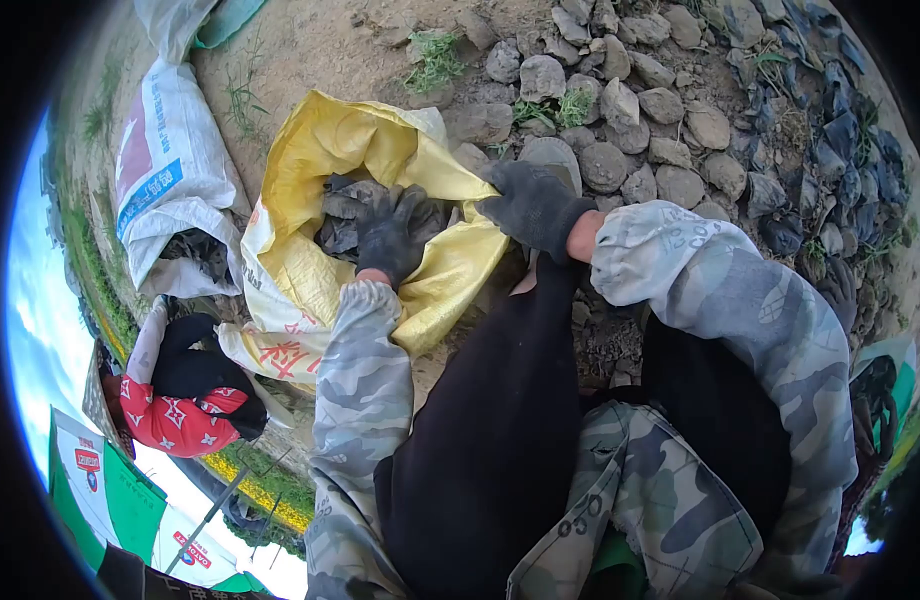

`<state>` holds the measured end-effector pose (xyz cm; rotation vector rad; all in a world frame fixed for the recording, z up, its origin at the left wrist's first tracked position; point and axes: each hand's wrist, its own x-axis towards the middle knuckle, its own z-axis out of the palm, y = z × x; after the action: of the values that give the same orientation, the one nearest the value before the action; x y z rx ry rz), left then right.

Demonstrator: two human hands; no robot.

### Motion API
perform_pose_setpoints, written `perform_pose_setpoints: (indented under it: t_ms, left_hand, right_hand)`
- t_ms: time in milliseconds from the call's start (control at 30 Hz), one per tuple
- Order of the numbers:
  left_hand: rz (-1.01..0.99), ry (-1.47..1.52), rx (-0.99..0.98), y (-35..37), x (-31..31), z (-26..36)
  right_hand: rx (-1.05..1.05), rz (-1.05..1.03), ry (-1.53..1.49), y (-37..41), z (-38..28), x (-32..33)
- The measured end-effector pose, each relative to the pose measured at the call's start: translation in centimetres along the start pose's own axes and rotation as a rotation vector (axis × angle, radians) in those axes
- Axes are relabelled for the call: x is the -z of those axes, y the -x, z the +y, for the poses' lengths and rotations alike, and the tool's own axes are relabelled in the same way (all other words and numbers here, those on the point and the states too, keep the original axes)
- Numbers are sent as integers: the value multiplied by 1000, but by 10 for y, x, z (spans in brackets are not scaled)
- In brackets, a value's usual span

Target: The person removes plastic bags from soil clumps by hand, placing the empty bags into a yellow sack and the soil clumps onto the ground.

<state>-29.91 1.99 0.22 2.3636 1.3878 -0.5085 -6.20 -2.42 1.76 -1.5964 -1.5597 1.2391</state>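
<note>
A yellow-lined woven sack [320, 130] stands wide open in front of me, with red characters on its white outer side. Crumpled dark grey, sheet-like pieces [342, 205] lie inside. My left hand [392, 235], in a dark glove, reaches into the mouth and rests on them with its fingers spread. On the sack's right side, my right hand [536, 208], also gloved, is closed around the rim. My shoe [552, 155] shows just beyond that hand.
Rounded stones [660, 130] cover the ground ahead and right. Dark plastic scraps [845, 150] lie along the far right. Left stands a white woven sack [170, 150] with dark contents. A person in a red top [180, 415] bends nearby, beside green-and-white umbrellas [100, 490].
</note>
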Motion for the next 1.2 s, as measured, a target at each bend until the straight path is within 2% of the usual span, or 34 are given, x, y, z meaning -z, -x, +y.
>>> perform_pose_setpoints:
  t_ms: [33,100,133,167,233,267,400,500,567,633,667,700,767,833,867,900,967,1000,1033,1067,1133,1200]
  left_hand:
    - [1,8,3,-1,4,0]
    - [-250,-346,128,-4,13,-12]
    - [-275,-371,152,-5,12,-27]
    - [-300,-398,176,-8,8,-51]
    - [-279,-486,228,-13,-22,-124]
    - [-304,-494,268,-20,-12,-136]
    - [-430,-439,334,-35,35,-128]
    - [-488,-384,305,-41,46,-97]
    - [-532,-328,296,-43,58,-60]
    - [-599,-248,356,-44,82,-19]
    - [-448,-321,128,-45,67,-43]
    - [-474,-189,94,-46,82,-29]
    - [-263,-202,299,-37,122,13]
    - [473,-271,-156,-28,138,7]
    - [663,-452,-173,-21,151,15]
    - [736,-666,-7,-23,151,-5]
    - [672,-783,463,-26,132,-59]
    - [447,-626,663,-21,134,-75]
    - [205,-463,851,-22,135,-86]
    - [200,-464,838,-34,132,-97]
    - [224,-238,651,-53,124,-128]
    - [258,-9,476,-67,119,-154]
  right_hand:
    - [-1,-6,6,0,0,7]
    - [-39,-41,-180,-4,-2,23]
    - [7,21,-37,-6,0,23]
    - [11,20,-38,-5,2,25]
    - [-135,-16,-292,-5,-12,47]
    - [-4,49,-261,-3,-17,56]
    - [-44,93,-476,10,-14,67]
    - [3,224,-343,18,5,68]
    - [16,160,-193,25,23,69]
    - [-34,208,-174,43,32,64]
    - [-63,188,-196,48,33,67]
    - [-86,165,-229,53,35,69]
    - [-71,189,-247,61,36,73]
    - [-224,74,-341,68,32,83]
    - [-222,94,-354,71,32,90]
    - [-184,137,-342,75,34,98]
    - [-92,300,-210,81,56,115]
    - [-44,412,-92,86,77,124]
    - [-98,528,99,96,96,139]
    - [-154,630,294,109,116,154]
    - [-321,728,593,142,143,186]
    - [-522,655,837,171,168,204]
